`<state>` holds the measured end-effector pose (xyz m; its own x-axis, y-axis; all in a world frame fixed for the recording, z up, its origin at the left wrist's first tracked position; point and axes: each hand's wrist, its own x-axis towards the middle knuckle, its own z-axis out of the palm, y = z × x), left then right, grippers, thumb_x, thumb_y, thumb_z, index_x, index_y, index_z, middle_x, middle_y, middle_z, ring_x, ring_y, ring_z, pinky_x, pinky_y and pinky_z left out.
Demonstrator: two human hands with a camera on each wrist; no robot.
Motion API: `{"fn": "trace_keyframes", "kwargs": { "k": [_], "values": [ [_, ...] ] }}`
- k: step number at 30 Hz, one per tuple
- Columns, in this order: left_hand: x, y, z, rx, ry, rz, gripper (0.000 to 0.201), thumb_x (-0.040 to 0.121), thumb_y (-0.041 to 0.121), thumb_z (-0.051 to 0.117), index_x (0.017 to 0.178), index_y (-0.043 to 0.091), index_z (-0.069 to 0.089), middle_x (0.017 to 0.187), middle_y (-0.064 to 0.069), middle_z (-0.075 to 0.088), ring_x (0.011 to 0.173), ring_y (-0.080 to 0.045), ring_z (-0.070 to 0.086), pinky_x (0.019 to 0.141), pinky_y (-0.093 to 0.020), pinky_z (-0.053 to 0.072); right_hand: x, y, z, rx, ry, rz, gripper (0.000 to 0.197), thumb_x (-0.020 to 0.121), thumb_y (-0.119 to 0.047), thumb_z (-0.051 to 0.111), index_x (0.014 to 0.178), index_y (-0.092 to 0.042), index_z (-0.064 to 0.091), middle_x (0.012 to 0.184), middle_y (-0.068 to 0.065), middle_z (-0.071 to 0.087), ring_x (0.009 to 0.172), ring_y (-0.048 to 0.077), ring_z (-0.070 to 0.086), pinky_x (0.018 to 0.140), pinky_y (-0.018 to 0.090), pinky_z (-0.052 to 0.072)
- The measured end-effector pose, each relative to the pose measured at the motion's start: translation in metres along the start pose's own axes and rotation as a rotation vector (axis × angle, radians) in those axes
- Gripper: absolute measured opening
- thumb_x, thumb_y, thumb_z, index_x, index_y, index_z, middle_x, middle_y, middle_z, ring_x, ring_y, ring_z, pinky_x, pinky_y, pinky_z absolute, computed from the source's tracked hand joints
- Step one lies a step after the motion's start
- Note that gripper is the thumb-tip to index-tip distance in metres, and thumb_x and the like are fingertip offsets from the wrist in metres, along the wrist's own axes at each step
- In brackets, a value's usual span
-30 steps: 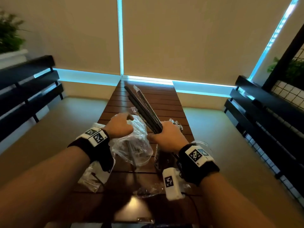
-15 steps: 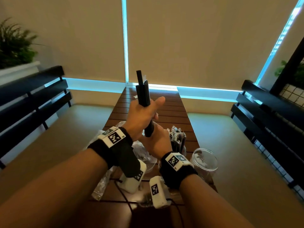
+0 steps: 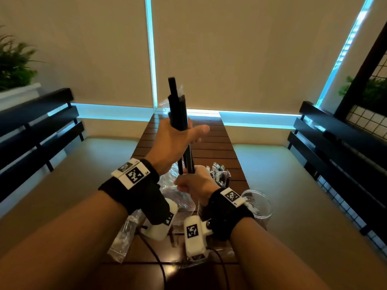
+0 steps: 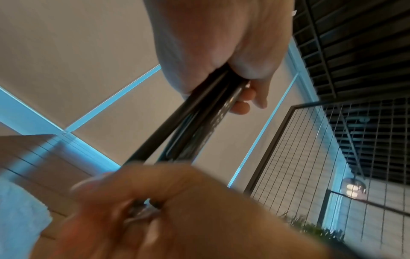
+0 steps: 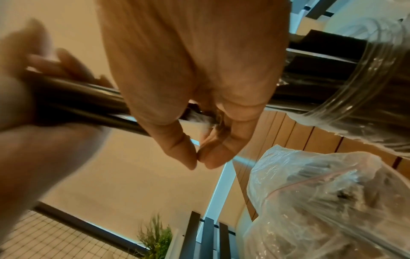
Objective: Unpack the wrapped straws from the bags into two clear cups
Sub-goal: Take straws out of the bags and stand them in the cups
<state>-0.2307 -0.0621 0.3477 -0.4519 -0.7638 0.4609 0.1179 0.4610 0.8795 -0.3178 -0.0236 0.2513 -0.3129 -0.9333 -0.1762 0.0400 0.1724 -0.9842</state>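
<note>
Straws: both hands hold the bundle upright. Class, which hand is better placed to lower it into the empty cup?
Probably right. The right hand grips the straws at their lower end, nearest the cup; the left hand holds higher up.

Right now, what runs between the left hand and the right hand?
A bare stretch of the black wrapped straws: left hand grips higher, right hand holds their lower ends. Head view shows it.

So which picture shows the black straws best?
The head view: the whole straws bundle stands upright, the left hand round its middle and the right hand at its bottom. The left wrist view shows only a blurry stretch; the right wrist view, a short piece between the hands.
</note>
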Motion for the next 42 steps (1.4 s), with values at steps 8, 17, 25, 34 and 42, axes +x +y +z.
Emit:
{"fn": "trace_keyframes", "kwargs": {
  "k": [8, 17, 25, 34, 42],
  "values": [
    [-0.003, -0.016, -0.012, 0.168, -0.017, -0.043, 0.032, 0.082, 0.024, 0.076, 0.064, 0.010, 0.054, 0.057, -0.003, 0.055, 0.052, -0.011, 0.052, 0.059, -0.026, 0.045, -0.029, -0.049, -0.020, -0.147, 0.006, -0.189, 0.065, 0.082, -0.011, 0.057, 0.144, -0.016, 0.037, 0.111, 0.006, 0.066, 0.100, 0.013, 0.059, 0.091, 0.033, 0.047],
    [-0.023, -0.034, 0.009, 0.455, -0.204, 0.009, 0.026, 0.076, 0.027, 0.082, 0.071, 0.013, 0.060, 0.068, 0.001, 0.065, 0.061, -0.012, 0.057, 0.059, -0.031, 0.050, -0.057, -0.136, -0.021, -0.680, 0.362, -0.712, 0.058, 0.097, -0.046, 0.021, 0.114, -0.015, 0.067, 0.119, 0.004, 0.067, 0.112, 0.018, 0.059, 0.100, 0.035, 0.043],
    [-0.020, -0.030, 0.038, 0.450, -0.209, 0.080, 0.016, 0.079, 0.018, 0.074, 0.067, 0.013, 0.065, 0.065, -0.003, 0.066, 0.063, -0.020, 0.064, 0.060, -0.034, 0.052, -0.046, -0.086, -0.039, -0.429, 0.335, -0.639, 0.054, 0.098, -0.050, 0.028, 0.103, -0.022, 0.074, 0.101, -0.004, 0.074, 0.096, 0.010, 0.067, 0.092, 0.033, 0.049],
    [0.004, -0.065, 0.046, -0.055, 0.180, -0.182, 0.031, 0.084, 0.033, 0.074, 0.069, 0.017, 0.051, 0.072, -0.006, 0.060, 0.069, -0.017, 0.059, 0.066, -0.031, 0.051, -0.022, 0.017, -0.101, -0.683, 0.325, -0.061, 0.112, 0.070, -0.032, 0.078, 0.154, -0.022, 0.005, 0.155, 0.011, 0.027, 0.139, 0.027, 0.033, 0.112, 0.043, 0.034],
    [0.022, -0.080, 0.059, -0.275, 0.343, -0.247, 0.027, 0.085, 0.032, 0.073, 0.078, 0.016, 0.054, 0.069, 0.005, 0.060, 0.067, -0.007, 0.061, 0.069, -0.027, 0.046, 0.002, 0.063, -0.086, -0.750, 0.253, 0.016, 0.133, 0.053, -0.054, 0.085, 0.153, -0.018, 0.007, 0.149, 0.007, 0.040, 0.135, 0.026, 0.041, 0.108, 0.040, 0.040]
  ]
}}
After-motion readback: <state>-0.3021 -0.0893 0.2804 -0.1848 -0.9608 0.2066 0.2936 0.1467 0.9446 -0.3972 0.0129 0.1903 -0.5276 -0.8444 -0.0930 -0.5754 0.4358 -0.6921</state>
